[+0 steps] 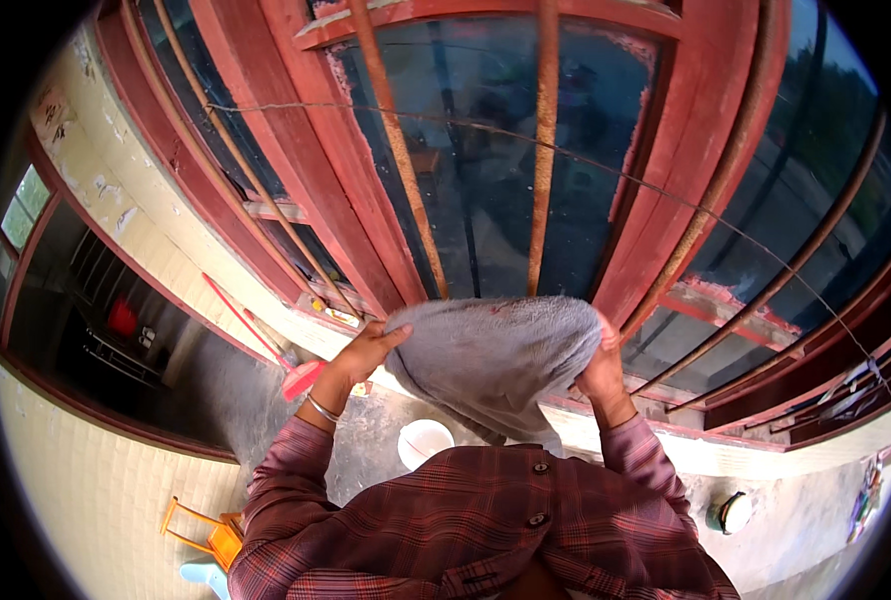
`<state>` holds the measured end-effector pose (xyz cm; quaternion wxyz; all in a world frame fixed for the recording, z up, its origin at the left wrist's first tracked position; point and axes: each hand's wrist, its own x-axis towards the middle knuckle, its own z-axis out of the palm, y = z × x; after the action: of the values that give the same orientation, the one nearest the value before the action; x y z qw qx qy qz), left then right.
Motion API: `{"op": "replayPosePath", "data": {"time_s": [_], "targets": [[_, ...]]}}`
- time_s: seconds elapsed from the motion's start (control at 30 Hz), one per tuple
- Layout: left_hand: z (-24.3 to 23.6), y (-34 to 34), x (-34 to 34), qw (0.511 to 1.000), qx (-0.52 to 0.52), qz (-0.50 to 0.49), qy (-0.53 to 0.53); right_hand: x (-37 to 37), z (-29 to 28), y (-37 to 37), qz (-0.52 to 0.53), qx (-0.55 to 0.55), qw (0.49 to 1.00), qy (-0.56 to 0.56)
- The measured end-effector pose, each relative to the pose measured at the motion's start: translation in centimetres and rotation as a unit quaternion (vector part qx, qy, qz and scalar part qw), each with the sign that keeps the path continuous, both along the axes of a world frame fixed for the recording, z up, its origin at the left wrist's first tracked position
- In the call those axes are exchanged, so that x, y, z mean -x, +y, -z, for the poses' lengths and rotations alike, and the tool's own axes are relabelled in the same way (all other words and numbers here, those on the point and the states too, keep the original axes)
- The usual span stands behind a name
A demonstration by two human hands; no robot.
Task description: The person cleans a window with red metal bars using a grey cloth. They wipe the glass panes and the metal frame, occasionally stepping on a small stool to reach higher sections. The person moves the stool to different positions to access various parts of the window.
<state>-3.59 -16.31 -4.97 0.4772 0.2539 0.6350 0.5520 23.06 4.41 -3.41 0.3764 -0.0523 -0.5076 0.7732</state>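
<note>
A grey cloth (491, 345), fuzzy like a towel, is stretched between my two hands in front of the barred window. My left hand (368, 350) grips its left end, thumb on top, with a bangle on the wrist. At the right end, my right hand (603, 365) holds the cloth by its edge, and part of the fingers is behind the fabric. The lower part of the cloth hangs loose in folds toward my shirt. Below it, a white bucket (426, 440) stands on the floor, partly covered by my body.
Rusty vertical bars (546, 150) and a thin wire (486, 127) cross the red-framed window (656, 190). A red broom (302, 378) leans by the wall at left. An orange wooden chair (224, 540) is at lower left; a round white-topped container (736, 513) sits at right.
</note>
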Motion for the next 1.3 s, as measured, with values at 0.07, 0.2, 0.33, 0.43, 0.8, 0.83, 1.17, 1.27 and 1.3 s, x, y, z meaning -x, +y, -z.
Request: {"op": "replayPosePath", "data": {"time_s": [0.07, 0.2, 0.33, 0.43, 0.8, 0.83, 1.17, 1.27, 1.3], "targets": [[2.9, -0.1, -0.4, 0.996, -0.020, -0.023, -0.084, 1.1, -0.6, -0.5, 0.024, -0.025, 0.999, -0.012], [0.1, 2.3, -8.6, 0.891, -0.209, 0.115, -0.387, 3.1, -3.1, -4.1, -0.045, -0.331, 0.941, -0.055], [0.3, 2.7, -9.0, 0.952, -0.216, 0.063, -0.206, 1.1, -3.6, -3.4, -0.041, -0.305, 0.950, -0.053], [-2.2, 0.8, -6.9, 0.943, -0.261, 0.000, -0.206, -3.4, -6.0, -0.3, 0.207, -0.295, 0.932, -0.052], [-24.3, 0.2, -1.8, 0.748, -0.613, -0.205, 0.148, -5.3, -4.5, 2.1, 0.530, -0.392, 0.745, -0.104], [-27.2, 1.2, -1.5, 0.712, -0.634, -0.224, 0.204, -4.8, -4.9, 2.0, 0.535, -0.425, 0.721, -0.118], [-47.6, 10.0, 10.6, 0.620, -0.667, -0.214, 0.354, -0.9, -3.8, 3.8, 0.576, -0.453, 0.674, -0.092], [-46.0, 13.4, 8.5, 0.725, -0.600, -0.136, 0.308, -0.6, -3.1, 3.9, 0.590, -0.441, 0.671, -0.089], [-45.5, 14.1, 8.3, 0.741, -0.579, -0.100, 0.325, -0.5, -3.0, 3.9, 0.590, -0.439, 0.672, -0.088]]}}
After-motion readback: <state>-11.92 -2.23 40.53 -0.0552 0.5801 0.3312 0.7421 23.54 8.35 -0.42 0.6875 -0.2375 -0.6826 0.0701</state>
